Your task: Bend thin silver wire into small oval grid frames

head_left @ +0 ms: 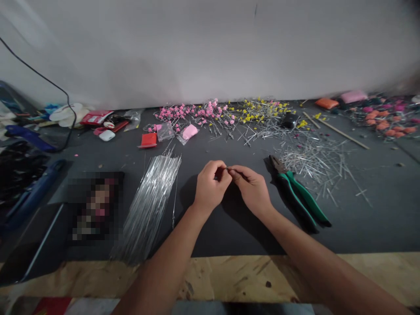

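Observation:
My left hand [212,183] and my right hand [252,186] meet at the fingertips over the middle of the dark work surface [216,234]. Both are closed in a pinch on something small and thin between them; it is too small to name. Left of my hands lies a thick bundle of straight silvery wires [152,199], with one twisted wire [175,197] apart beside it. Green-and-black pliers [297,192] rest to the right of my right hand, jaws pointing away. Beyond them spreads a loose heap of short cut wires [315,162].
Along the wall lie wire stems with pink tips [210,113] and yellow tips [259,109]. An orange packet [148,140] and pink packet [189,131] lie before them. A wooden stick [344,134] and orange-tipped pieces [382,124] are at right; a dark flat device [33,240] is at left.

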A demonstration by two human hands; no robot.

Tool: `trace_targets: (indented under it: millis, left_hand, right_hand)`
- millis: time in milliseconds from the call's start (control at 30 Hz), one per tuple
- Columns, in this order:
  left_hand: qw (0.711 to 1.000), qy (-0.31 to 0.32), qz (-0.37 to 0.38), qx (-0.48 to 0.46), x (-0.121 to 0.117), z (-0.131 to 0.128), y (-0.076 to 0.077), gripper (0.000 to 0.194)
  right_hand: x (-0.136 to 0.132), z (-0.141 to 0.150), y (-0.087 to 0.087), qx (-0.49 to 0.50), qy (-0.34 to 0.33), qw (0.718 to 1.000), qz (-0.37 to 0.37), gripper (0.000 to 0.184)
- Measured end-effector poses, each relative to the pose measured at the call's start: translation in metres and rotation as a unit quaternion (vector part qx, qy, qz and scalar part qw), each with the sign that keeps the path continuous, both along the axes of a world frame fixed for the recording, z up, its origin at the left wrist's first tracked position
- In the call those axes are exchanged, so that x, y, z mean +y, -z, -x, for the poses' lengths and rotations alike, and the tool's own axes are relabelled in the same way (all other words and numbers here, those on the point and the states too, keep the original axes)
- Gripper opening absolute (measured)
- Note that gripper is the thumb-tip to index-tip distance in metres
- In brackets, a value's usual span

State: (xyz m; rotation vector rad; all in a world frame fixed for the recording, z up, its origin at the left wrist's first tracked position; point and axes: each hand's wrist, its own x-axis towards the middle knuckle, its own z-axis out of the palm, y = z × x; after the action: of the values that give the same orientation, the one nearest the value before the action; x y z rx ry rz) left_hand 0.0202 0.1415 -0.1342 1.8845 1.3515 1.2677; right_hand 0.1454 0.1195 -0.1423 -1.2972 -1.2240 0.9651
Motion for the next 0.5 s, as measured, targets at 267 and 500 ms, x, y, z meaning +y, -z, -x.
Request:
trace_targets:
  millis: [267,500]
  left_hand:
    - [1.000,-0.003,0.020,-0.014,0.0010,0.0000,-0.0011,0.010]
    - [0.998,-0.019,0.043,-0.048,0.0010,-0.0003,-0.0004,0.009]
  right_hand:
    - [0.0000,-0.0001,-0.0009,0.010,-0.012,1.000,0.001,0.018]
    - [-0.0007,0.0006,-0.0029,-0.003,-0.008,1.000,0.001,0.018]
